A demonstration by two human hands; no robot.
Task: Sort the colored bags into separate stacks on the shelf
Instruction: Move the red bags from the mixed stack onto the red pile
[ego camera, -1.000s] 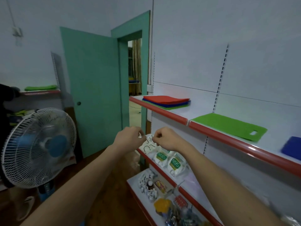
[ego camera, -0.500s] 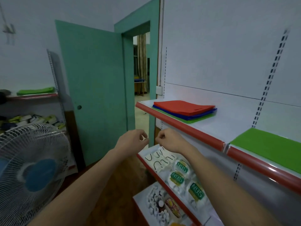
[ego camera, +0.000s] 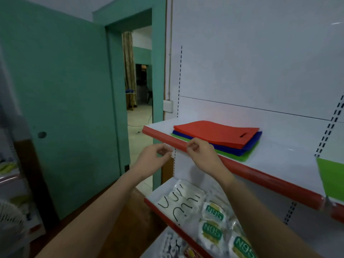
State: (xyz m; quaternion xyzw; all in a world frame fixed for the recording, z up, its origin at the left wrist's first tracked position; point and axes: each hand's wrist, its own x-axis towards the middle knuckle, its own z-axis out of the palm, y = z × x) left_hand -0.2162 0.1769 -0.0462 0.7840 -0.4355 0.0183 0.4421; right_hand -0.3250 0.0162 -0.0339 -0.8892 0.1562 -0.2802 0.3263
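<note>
Red, thin, floppy fabric bag point(ego camera: 216, 131) tops the shelf point(ego camera: 275, 161) stack; we would pinch its near edge, our left hand point(ego camera: 155, 158) and right hand point(ego camera: 202, 152) loosely curled, empty.

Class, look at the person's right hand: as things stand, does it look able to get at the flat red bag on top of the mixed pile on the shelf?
Probably yes. The right hand hovers at the shelf's red front rail, beside the pile. The flat red bag lies on top, uncovered, with nothing between it and the hand.
</note>
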